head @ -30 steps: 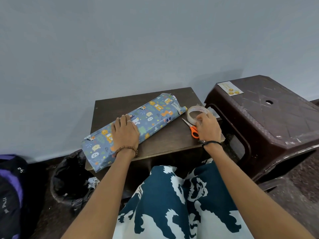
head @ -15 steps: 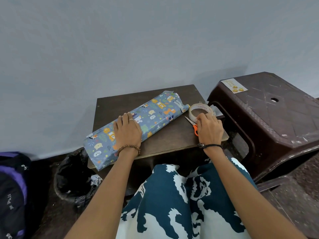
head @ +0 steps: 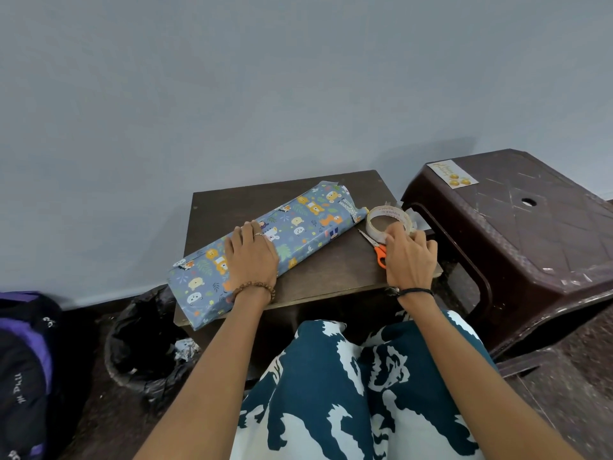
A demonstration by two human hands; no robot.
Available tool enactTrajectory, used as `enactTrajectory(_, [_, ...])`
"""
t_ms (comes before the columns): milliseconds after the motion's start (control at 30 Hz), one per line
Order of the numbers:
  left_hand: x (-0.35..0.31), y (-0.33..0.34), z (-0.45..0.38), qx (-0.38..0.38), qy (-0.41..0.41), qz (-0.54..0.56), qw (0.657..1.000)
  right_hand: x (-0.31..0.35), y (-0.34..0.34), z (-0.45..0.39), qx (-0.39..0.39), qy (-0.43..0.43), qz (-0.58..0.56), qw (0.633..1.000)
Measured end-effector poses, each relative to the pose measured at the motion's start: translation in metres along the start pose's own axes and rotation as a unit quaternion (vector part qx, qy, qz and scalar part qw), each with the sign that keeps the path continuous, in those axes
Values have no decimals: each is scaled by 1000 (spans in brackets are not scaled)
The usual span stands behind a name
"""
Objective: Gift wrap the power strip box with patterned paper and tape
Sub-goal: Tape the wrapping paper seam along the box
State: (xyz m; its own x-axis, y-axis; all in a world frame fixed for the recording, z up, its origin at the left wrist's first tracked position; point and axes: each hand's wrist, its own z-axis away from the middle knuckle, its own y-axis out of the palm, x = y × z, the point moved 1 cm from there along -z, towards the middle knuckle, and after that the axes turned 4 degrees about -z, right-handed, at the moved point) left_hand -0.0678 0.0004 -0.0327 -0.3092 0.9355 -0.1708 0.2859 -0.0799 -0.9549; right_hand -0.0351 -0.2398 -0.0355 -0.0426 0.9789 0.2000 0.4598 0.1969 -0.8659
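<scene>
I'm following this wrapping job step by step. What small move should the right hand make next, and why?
Probably peel a strip free from the tape roll. The right hand already has its fingers on the roll, the left hand presses flat on the wrapped box, and the paper at the box's far end looks loosely folded, so it likely needs taping. The scissors lie beside the roll for cutting.

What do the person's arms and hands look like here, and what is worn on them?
Both forearms are bare, with no sleeves in view. The left hand has a ring on one finger and a brown beaded bracelet at the wrist. The right hand has a thin black cord band at the wrist.
</scene>
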Motion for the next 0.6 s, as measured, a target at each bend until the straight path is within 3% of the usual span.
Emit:
enactTrajectory(100, [0, 0, 0, 1, -3, -8, 1000, -3, 0, -3, -25, 27, -111, 993])
enactTrajectory(167, [0, -1, -1, 0, -4, -8, 1000, -2, -5, -6, -46, 55, -233, 970])
enactTrajectory(300, [0, -1, -1, 2, -1, -16, 1000, 17, -17, -26, 41, -32, -377, 925])
enactTrajectory(467, [0, 0, -1, 6, -9, -15, 1000, 88, -23, -57, 201, -162, -391, 883])
enactTrajectory(600, [-1, 0, -1, 10, -10, -6, 1000, 145, -10, -79, 304, -268, -305, 862])
